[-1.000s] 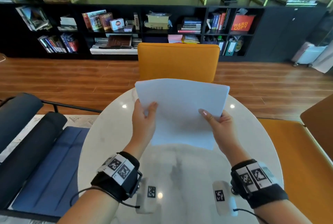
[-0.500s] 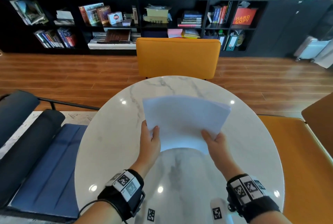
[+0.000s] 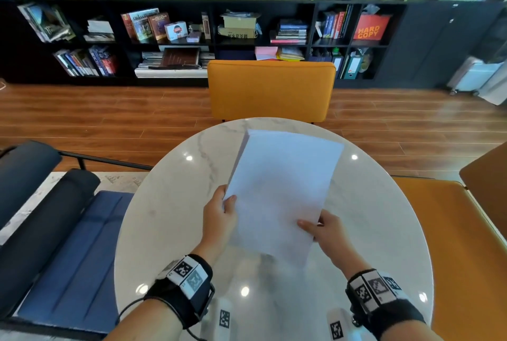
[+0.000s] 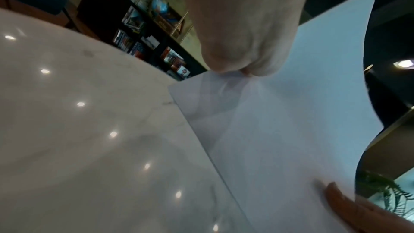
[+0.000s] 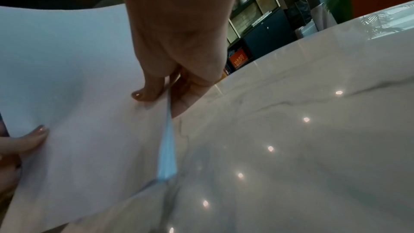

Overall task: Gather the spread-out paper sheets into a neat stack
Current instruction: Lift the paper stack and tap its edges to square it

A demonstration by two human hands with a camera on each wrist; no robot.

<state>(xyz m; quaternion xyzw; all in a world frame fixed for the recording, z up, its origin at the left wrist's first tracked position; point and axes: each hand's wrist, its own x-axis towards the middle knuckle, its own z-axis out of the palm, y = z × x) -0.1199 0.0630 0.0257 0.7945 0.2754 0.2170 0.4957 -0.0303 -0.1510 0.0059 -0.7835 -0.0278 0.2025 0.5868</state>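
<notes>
A stack of white paper sheets (image 3: 282, 189) is held over the round marble table (image 3: 170, 203), its long side running away from me and tilted a little to the right. My left hand (image 3: 222, 209) pinches its left edge near the lower corner, thumb on top. My right hand (image 3: 321, 228) pinches the right edge near the bottom, thumb on top and fingers beneath. In the left wrist view the paper stack (image 4: 291, 112) bends upward past the left hand (image 4: 241, 70). In the right wrist view the right hand (image 5: 163, 93) grips the paper stack (image 5: 78, 95), whose near corner touches the table.
An orange chair (image 3: 271, 91) stands at the table's far side and an orange seat (image 3: 466, 244) at the right. A dark blue bench (image 3: 55, 231) sits at the left. Black bookshelves (image 3: 192, 36) line the far wall.
The stack has come down from an upright hold toward the table and turned so its long side now points away from me. Both hands moved down with it.
</notes>
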